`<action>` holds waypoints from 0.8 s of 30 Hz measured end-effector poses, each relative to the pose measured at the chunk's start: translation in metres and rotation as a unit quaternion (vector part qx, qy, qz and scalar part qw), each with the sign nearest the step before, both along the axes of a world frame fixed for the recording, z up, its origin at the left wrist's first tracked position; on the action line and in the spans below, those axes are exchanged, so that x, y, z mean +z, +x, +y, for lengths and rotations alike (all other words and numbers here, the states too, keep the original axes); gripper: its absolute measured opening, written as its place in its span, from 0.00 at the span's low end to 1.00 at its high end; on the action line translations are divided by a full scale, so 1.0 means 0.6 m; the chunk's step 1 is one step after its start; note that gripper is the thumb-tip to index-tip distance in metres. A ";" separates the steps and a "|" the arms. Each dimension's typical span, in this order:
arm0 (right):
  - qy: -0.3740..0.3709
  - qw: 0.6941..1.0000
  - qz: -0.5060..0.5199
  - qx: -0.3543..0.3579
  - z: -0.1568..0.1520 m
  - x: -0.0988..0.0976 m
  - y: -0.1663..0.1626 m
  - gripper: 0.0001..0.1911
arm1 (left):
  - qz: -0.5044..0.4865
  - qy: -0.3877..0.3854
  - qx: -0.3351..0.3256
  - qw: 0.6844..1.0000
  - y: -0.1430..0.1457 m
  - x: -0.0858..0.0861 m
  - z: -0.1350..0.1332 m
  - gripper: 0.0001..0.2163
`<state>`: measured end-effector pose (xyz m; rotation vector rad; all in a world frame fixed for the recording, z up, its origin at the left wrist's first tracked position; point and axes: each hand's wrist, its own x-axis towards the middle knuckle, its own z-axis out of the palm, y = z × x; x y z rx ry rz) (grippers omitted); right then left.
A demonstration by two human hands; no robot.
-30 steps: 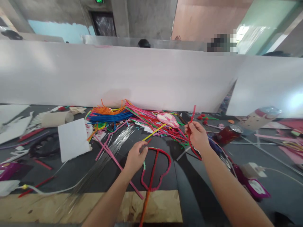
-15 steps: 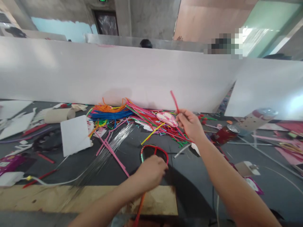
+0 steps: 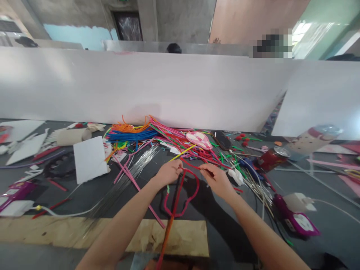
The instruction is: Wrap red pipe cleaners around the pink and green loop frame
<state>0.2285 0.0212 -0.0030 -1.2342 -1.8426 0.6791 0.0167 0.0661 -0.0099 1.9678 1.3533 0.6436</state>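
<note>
My left hand (image 3: 168,171) pinches the top of the red pipe-cleaner loop (image 3: 197,184), my right hand (image 3: 217,180) a red pipe cleaner (image 3: 194,165): both probably light, bendy, best pinched near the ends.

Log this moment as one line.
left hand: pinches top of red loop | right hand: holds red pipe cleaner reaching loop top | behind: pile of coloured pipe cleaners on dark table

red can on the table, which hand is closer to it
Right. The right hand, pinching a red pipe cleaner, sits left of the red can; the left hand, gripping the red loop, is farther left, beyond it.
</note>
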 end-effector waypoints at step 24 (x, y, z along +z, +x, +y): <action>0.193 0.960 -0.179 -0.090 -0.016 -0.001 -0.014 0.07 | -0.500 -0.354 0.098 0.784 -0.003 0.011 -0.061 0.15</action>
